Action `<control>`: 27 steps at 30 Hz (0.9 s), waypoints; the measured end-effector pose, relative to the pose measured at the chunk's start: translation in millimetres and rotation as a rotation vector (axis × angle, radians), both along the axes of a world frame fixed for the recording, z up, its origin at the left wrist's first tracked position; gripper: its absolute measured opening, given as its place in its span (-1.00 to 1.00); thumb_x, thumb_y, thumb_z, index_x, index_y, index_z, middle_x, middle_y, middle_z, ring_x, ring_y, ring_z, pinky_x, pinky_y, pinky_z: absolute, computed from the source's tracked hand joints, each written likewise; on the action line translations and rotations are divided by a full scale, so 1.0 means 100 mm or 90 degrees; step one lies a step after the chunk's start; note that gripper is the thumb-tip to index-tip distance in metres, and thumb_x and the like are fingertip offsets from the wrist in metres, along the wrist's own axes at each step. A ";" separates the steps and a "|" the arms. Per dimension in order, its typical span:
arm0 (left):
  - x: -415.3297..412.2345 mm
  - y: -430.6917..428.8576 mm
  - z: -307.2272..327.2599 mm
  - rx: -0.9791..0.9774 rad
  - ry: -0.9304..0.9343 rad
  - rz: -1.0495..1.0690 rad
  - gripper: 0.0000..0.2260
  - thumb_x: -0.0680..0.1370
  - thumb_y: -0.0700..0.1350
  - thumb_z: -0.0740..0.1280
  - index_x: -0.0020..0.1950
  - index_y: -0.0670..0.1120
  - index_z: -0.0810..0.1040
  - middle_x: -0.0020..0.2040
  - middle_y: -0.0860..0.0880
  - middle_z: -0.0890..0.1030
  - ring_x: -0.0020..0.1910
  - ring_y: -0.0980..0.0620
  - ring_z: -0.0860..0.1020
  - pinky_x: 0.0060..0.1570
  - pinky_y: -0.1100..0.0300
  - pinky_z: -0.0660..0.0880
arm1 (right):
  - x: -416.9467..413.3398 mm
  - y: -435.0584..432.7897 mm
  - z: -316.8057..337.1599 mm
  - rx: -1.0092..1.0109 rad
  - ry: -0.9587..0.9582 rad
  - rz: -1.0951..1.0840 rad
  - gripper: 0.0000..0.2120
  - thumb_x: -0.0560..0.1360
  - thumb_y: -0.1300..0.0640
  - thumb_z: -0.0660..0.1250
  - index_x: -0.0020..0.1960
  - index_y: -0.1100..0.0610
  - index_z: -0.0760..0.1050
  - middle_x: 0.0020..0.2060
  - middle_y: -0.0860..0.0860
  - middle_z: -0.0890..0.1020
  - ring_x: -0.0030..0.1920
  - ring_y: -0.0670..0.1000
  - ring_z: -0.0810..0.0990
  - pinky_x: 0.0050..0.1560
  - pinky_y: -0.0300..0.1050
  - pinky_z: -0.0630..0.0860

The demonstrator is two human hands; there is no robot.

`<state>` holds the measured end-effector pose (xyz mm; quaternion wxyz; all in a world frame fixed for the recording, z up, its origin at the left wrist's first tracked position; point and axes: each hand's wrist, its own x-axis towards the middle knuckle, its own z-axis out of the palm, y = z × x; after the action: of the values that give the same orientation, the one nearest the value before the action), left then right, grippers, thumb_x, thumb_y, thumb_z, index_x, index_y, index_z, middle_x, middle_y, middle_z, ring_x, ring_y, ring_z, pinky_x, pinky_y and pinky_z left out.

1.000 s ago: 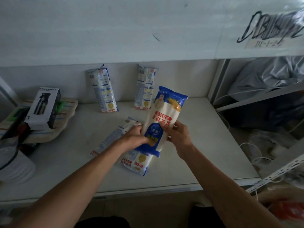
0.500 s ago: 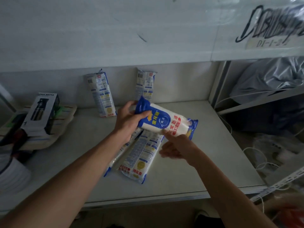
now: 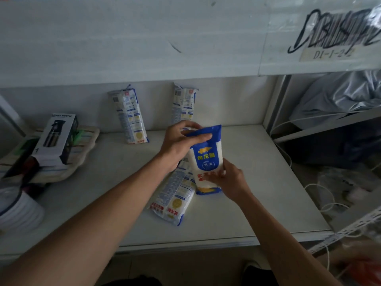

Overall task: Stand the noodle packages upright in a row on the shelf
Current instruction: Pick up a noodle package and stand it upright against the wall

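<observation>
— Turned upright now, that noodle pack (image 3: pixel 207 159): left hand (image 3: pixel 181 141) fingers pinch its top, right hand (image 3: pixel 228 180) fingers grip its base, mid-shelf (image 3: pixel 257 172).
— Next, I'd guess, it goes against the far wall beside the two standing packs (image 3: pixel 131 116).

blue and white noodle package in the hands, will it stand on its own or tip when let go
The blue and white noodle package is tall and narrow, so it probably tips unless leaned. The two standing packages rest against the back wall. Its film looks glossy, likely slippery; the left hand and right hand both grip it.
</observation>
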<state>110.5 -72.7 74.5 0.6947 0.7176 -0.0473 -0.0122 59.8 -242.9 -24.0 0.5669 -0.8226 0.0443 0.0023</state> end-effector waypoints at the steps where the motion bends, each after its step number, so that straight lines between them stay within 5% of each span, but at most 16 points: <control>1: 0.00 -0.02 -0.06 -0.032 0.020 -0.001 -0.55 0.26 -0.13 0.66 0.09 -0.09 0.61 0.01 -0.21 0.72 -0.09 -0.16 0.73 -0.06 -0.01 0.67 | 0.01 0.00 -0.03 0.015 0.006 -0.017 -0.54 0.29 0.02 0.61 0.14 0.03 0.58 -0.06 -0.08 0.72 -0.09 -0.12 0.70 -0.08 -0.16 0.66; 3: -0.03 -0.04 -0.25 -0.063 0.071 -0.020 -0.48 0.28 -0.10 0.65 0.17 -0.08 0.56 0.08 -0.16 0.71 0.02 -0.18 0.72 0.05 -0.11 0.64 | 0.01 -0.03 -0.05 0.031 0.008 -0.043 -0.57 0.32 0.06 0.60 0.14 0.00 0.58 -0.11 -0.13 0.71 -0.14 -0.18 0.68 -0.05 -0.15 0.67; 7: -0.15 -0.01 -0.78 0.086 0.123 -0.091 -0.54 0.38 -0.11 0.58 0.24 -0.05 0.56 0.11 -0.01 0.72 0.09 -0.01 0.70 0.19 -0.11 0.59 | -0.02 -0.07 -0.11 -0.001 0.003 -0.039 -0.56 0.31 0.09 0.60 0.14 -0.04 0.55 -0.16 -0.15 0.67 -0.19 -0.26 0.62 -0.32 -0.50 0.49; 11: -0.24 -0.03 -1.12 0.185 0.132 -0.105 -0.71 0.48 -0.08 0.51 0.17 0.06 0.58 0.08 0.07 0.71 0.07 0.09 0.68 0.08 0.15 0.61 | 0.01 -0.06 -0.25 0.022 0.029 -0.045 -0.51 0.18 0.09 0.67 0.06 -0.02 0.60 -0.19 -0.14 0.71 -0.15 -0.10 0.71 -0.27 -0.30 0.62; 14: -0.21 -0.09 -1.37 0.227 0.096 -0.090 -0.71 0.43 -0.14 0.53 0.12 0.07 0.61 0.03 0.09 0.74 0.05 0.11 0.70 0.10 0.06 0.64 | 0.07 -0.05 -0.30 0.005 0.010 -0.030 -0.52 0.10 -0.03 0.68 -0.05 -0.13 0.56 -0.26 -0.19 0.70 -0.24 -0.20 0.70 -0.33 -0.34 0.60; 20: 0.09 -0.25 -1.33 0.271 0.064 -0.002 -0.75 0.45 -0.20 0.50 0.07 0.05 0.61 -0.03 0.10 0.73 -0.04 0.20 0.69 -0.16 0.37 0.60 | 0.39 -0.10 -0.36 0.016 -0.035 -0.050 -0.65 0.32 0.11 0.59 0.01 -0.09 0.54 -0.19 -0.19 0.70 -0.12 -0.14 0.72 -0.31 -0.38 0.58; 27: 0.55 -0.48 -1.26 0.354 0.035 0.019 -0.82 0.48 -0.14 0.42 0.05 0.06 0.63 -0.04 0.09 0.73 -0.05 0.15 0.68 -0.04 0.15 0.65 | 0.71 -0.19 -0.35 -0.012 -0.084 -0.068 -0.86 0.52 0.14 0.39 0.02 0.05 0.44 -0.15 -0.19 0.62 -0.15 -0.14 0.68 -0.32 -0.46 0.54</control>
<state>165.4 -121.1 -51.1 0.4725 0.8806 -0.0126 -0.0337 131.3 -262.4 -58.9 0.5604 -0.8226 0.0503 -0.0826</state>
